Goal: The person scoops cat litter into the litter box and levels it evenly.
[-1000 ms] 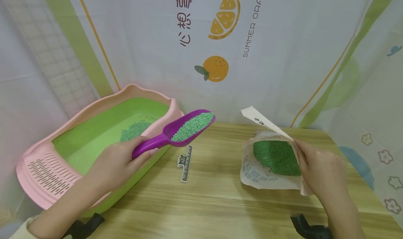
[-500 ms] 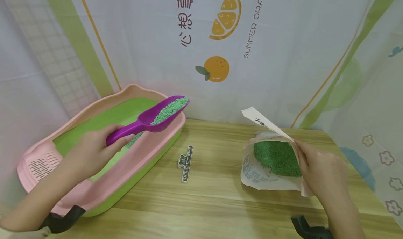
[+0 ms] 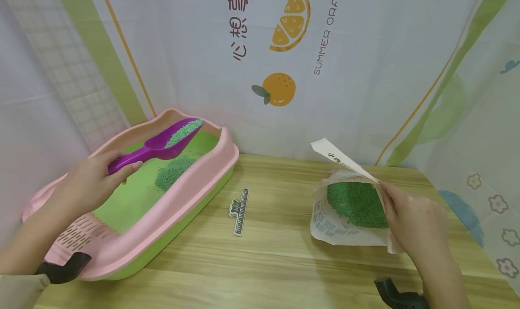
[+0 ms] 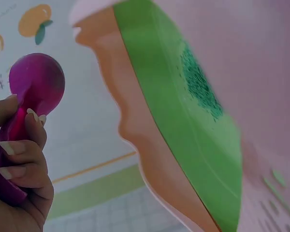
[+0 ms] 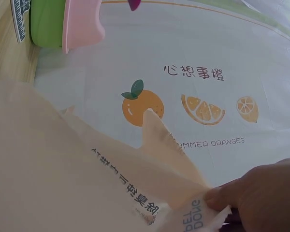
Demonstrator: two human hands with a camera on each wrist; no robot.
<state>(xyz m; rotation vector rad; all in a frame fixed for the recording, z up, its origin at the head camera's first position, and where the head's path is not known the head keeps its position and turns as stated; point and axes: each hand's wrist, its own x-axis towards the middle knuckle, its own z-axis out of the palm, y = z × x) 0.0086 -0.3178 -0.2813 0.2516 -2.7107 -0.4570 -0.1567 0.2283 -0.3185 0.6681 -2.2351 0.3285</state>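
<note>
The head camera is looking forward and down over the wood-grained bench (image 3: 268, 268). The left wrist camera is facing, from close by, the pink-rimmed green plastic tray (image 4: 157, 96); the right one is looking past the near cream paper bag (image 5: 43, 159). All three are sharing the orange-printed white cloth (image 3: 345, 96).

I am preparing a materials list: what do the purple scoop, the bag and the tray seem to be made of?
The purple scoop: probably plastic, slightly glossy, by its even colour and smooth curves.
The bag: likely paper, matte, by its creases and crisp edges, though thin film is possible.
The tray: probably moulded plastic, satin, by its rounded contours.
</note>
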